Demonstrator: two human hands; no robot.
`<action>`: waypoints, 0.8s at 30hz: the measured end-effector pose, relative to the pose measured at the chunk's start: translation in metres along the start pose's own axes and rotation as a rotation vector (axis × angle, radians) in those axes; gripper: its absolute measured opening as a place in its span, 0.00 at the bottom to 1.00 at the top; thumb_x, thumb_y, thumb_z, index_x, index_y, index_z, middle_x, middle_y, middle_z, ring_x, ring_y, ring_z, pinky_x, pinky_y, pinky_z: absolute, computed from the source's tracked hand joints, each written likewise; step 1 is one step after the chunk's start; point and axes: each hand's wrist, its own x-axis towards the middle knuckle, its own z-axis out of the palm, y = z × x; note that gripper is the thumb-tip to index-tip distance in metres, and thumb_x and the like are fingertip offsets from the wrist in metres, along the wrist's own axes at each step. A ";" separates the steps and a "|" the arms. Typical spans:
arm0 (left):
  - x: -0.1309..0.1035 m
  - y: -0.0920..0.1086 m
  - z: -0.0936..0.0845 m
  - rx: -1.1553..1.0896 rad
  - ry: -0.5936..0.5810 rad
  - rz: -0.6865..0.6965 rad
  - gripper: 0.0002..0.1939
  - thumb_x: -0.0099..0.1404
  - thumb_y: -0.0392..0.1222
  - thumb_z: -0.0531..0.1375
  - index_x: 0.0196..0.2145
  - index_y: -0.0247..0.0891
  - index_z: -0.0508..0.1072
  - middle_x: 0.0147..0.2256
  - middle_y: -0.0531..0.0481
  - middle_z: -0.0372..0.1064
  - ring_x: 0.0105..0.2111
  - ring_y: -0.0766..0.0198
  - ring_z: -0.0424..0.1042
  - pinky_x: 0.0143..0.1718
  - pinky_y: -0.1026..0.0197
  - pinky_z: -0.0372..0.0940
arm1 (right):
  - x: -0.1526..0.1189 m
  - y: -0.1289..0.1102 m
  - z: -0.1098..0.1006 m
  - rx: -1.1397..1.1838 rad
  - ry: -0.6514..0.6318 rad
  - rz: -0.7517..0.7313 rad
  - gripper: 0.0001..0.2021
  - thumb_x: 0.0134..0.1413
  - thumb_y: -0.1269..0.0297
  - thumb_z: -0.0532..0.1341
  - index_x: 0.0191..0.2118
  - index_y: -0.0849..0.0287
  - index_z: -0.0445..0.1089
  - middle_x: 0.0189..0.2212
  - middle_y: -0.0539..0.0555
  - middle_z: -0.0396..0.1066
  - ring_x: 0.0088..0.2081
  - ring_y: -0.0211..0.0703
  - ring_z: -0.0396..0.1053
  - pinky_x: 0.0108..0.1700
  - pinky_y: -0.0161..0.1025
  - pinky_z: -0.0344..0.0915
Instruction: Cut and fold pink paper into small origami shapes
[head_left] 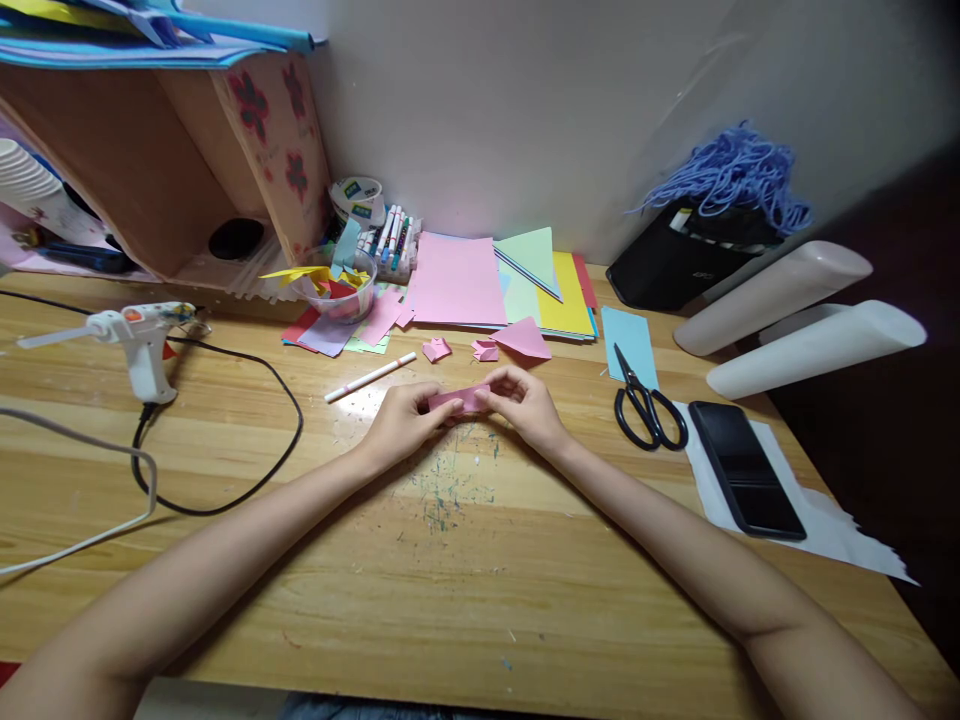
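Observation:
A small folded strip of pink paper (463,399) is pinched between my two hands, just above the wooden table. My left hand (409,415) grips its left end with thumb and fingers. At the other end, my right hand (525,405) closes on it the same way. Just beyond my hands lie two small folded pink paper pieces, one on the left (436,349) and one on the right (484,351). A flat pink paper piece (525,340) rests beside the right one. Left of my left hand lies a white marker (371,378).
Black-handled scissors (646,405) and a phone (746,470) lie on the right. A white glue gun (142,350) with a looping black cord stands left. Behind are a plastic tub (349,300) of paper scraps, several markers (394,240), pink paper sheets (457,280) and white rolls (817,350).

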 end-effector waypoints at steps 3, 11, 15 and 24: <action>0.000 0.001 -0.001 0.030 -0.005 0.012 0.16 0.60 0.48 0.56 0.23 0.33 0.70 0.19 0.54 0.62 0.21 0.70 0.58 0.22 0.67 0.50 | -0.001 0.000 0.001 -0.011 0.000 0.018 0.11 0.41 0.60 0.67 0.26 0.60 0.66 0.23 0.49 0.69 0.25 0.35 0.67 0.31 0.35 0.66; -0.002 0.003 -0.002 0.014 -0.030 0.026 0.14 0.61 0.47 0.55 0.28 0.33 0.72 0.23 0.52 0.67 0.23 0.69 0.62 0.24 0.67 0.53 | -0.002 0.000 0.001 -0.010 0.007 0.050 0.10 0.37 0.63 0.68 0.23 0.62 0.68 0.20 0.49 0.70 0.22 0.34 0.66 0.27 0.33 0.64; -0.001 0.003 -0.003 0.015 -0.017 0.039 0.13 0.61 0.46 0.55 0.29 0.34 0.73 0.23 0.52 0.67 0.23 0.69 0.62 0.24 0.66 0.54 | -0.002 0.000 0.001 -0.014 0.008 0.061 0.09 0.36 0.63 0.68 0.23 0.62 0.69 0.20 0.49 0.70 0.23 0.34 0.66 0.27 0.34 0.64; -0.001 0.003 -0.002 0.016 0.012 0.050 0.12 0.60 0.46 0.56 0.28 0.35 0.73 0.23 0.52 0.68 0.23 0.69 0.62 0.25 0.66 0.54 | -0.001 0.001 0.001 -0.041 0.025 0.074 0.09 0.37 0.61 0.68 0.24 0.61 0.71 0.21 0.50 0.72 0.23 0.35 0.67 0.28 0.35 0.65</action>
